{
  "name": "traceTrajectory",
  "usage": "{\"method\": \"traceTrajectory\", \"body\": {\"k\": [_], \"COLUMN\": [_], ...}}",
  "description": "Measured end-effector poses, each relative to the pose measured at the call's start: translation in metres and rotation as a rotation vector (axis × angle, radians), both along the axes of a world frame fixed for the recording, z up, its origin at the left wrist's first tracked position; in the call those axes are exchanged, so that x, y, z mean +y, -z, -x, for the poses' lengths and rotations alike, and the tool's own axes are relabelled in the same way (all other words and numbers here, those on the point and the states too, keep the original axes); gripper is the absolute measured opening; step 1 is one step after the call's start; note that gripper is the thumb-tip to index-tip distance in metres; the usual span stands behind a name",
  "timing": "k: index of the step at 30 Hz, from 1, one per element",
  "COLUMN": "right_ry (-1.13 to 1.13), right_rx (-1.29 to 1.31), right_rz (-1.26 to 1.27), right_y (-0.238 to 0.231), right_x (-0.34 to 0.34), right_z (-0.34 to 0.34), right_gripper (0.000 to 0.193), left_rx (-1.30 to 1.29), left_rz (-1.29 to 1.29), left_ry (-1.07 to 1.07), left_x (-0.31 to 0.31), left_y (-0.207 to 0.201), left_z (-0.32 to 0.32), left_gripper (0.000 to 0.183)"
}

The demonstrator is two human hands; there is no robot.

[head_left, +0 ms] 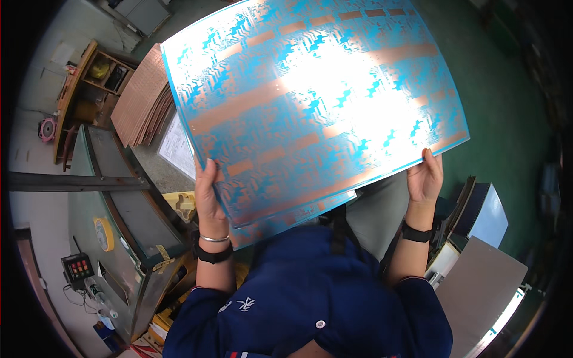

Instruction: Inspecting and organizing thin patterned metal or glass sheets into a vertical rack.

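Observation:
A large circuit board panel, patterned in bright blue and copper, is held up tilted in front of me. Strong light glares off its middle and right side. My left hand grips the lower left edge, thumb on the front face. At the lower right edge, my right hand pinches the panel between thumb and fingers. Beneath the near edge a second blue and copper panel shows in part; how it is supported is hidden.
Bare copper panels are stacked at the left, beside a printed sheet. A glass-topped bench carries a yellow tape roll and a black control box. Racked panels and a grey board stand at my right.

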State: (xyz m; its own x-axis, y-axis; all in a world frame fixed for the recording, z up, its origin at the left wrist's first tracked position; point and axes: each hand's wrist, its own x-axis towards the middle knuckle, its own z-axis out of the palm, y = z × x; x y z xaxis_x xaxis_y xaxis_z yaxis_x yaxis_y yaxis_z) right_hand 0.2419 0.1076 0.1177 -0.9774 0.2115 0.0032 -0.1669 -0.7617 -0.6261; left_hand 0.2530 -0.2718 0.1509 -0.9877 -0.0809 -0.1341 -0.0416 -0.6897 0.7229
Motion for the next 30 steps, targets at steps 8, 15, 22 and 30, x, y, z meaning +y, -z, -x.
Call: {"method": "traceTrajectory", "body": {"k": [8,15,22,30], "right_ry": [0.045,-0.03,0.107,-0.423], "right_rx": [-0.039,-0.014,-0.066,-0.16], "right_rz": [-0.122,-0.133,-0.124,-0.162], "right_y": [-0.002,-0.012,-0.003,0.028], "right_x": [0.003,-0.005,-0.003,-0.12], "right_z": [-0.018,-0.017,-0.017,-0.058], "right_gripper": [0.058,0.065,0.063,0.073], "left_rx": [0.015,0.047,-0.034,-0.127], "left_rz": [0.05,0.15,0.059,-0.124], "left_ry": [-0.078,-0.078,-0.076,-0.005], "left_x": [-0.02,-0.034,-0.044,0.032], "left_y": [0.012,0.022,0.031,0.058], "left_z": [0.001,-0.003,0.001,0.002], "left_gripper": [0.054,0.055,0.04,0.032]}}
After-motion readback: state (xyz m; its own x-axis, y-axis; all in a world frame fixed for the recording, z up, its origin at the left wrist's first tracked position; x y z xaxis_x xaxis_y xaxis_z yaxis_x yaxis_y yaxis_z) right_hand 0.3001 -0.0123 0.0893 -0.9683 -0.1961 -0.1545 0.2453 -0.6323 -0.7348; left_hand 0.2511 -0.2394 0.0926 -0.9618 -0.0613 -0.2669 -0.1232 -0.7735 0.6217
